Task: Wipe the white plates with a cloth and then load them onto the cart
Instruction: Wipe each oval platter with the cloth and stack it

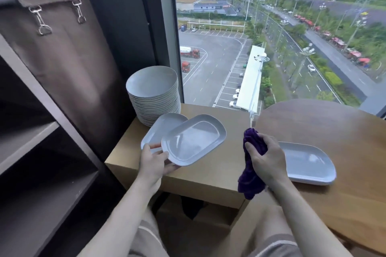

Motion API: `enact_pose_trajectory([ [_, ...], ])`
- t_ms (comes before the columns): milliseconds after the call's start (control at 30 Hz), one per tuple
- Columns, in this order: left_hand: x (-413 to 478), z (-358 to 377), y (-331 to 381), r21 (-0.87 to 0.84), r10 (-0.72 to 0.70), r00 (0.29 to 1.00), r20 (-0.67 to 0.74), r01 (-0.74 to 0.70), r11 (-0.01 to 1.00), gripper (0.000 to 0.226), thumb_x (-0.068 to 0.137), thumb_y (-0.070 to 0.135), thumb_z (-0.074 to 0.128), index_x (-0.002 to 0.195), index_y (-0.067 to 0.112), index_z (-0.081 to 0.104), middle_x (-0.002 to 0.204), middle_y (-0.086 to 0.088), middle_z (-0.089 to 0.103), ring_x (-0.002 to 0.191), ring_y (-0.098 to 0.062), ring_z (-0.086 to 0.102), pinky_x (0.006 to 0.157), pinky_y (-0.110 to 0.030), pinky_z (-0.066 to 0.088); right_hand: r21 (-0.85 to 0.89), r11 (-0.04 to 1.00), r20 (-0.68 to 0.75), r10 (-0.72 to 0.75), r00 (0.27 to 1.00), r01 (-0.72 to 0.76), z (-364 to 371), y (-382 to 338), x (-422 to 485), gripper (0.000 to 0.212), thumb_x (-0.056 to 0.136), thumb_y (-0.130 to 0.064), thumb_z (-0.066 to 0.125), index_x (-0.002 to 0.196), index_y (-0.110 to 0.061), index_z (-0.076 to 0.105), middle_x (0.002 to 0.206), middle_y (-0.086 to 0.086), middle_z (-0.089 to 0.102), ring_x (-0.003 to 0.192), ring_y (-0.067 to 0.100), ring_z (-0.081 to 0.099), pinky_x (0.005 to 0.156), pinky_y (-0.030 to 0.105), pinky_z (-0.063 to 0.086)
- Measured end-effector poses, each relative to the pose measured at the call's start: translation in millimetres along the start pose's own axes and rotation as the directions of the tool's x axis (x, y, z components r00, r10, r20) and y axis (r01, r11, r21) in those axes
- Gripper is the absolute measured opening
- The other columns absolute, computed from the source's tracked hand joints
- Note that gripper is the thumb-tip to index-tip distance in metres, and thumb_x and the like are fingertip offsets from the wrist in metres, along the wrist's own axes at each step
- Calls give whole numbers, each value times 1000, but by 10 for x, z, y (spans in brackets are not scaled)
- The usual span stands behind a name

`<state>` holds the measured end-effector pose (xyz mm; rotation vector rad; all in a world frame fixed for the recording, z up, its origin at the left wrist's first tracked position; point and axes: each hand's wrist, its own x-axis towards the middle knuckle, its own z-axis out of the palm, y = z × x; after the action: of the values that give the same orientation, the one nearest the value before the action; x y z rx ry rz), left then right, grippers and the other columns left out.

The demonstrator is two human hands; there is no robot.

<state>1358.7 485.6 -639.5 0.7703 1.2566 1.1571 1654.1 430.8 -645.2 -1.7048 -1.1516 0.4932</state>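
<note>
- Left hand (154,162) grip: pinching the near-left rim of the held plate (193,140), thumb on top, fingers curled under.
- Right hand (269,158) grip: fist pressed together around the bunched purple cloth (250,175). The cloth tail hangs below the fist and is apart from the held plate.
- Held plate is white and oblong, over the light wood surface (208,175), near end past the front edge.
- It overlaps the second oblong plate (160,127) just behind-left. Can't tell if it rests on that one or is lifted.
- Third oblong plate (309,162) lies flat on the round darker surface (334,127), just right of the right hand, left end hidden by it.
- Stack of round plates (154,94), tall, at the back-left of the light wood surface by the window (271,37).
- Cart (41,144) at left with dark shelves. Brown fabric bag (66,58) with metal clips sits above and behind it.
</note>
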Motion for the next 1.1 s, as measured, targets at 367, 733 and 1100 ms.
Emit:
enact_pose_trajectory([
  [367, 67, -398, 77, -145, -49, 972, -228, 16, 989, 30, 99, -9, 54, 114, 16, 48, 134, -16, 52, 114, -37, 64, 57, -39, 63, 149, 986, 112, 65, 992, -81, 455, -35, -264, 32, 94, -31, 72, 123, -20, 66, 109, 1, 67, 100, 19, 63, 89, 40, 54],
  [733, 180, -325, -24, -173, 24, 933, -359, -91, 981, 35, 96, -8, 59, 125, 8, 47, 113, 0, 56, 94, -12, 64, 58, -29, 62, 240, 968, 63, 61, 996, -74, 255, 110, -349, 22, 92, -27, 76, 109, -38, 67, 106, -6, 70, 93, 3, 67, 82, 28, 53],
  [1100, 362, -333, -140, 103, 76, 905, -419, -36, 994, 31, 95, -1, 66, 119, 9, 51, 108, -1, 59, 92, -12, 64, 61, -26, 59, 210, 977, 6, 29, 1000, -29, -246, 201, -260, 25, 92, -25, 76, 107, -42, 65, 108, -13, 68, 93, -3, 64, 75, 20, 48],
])
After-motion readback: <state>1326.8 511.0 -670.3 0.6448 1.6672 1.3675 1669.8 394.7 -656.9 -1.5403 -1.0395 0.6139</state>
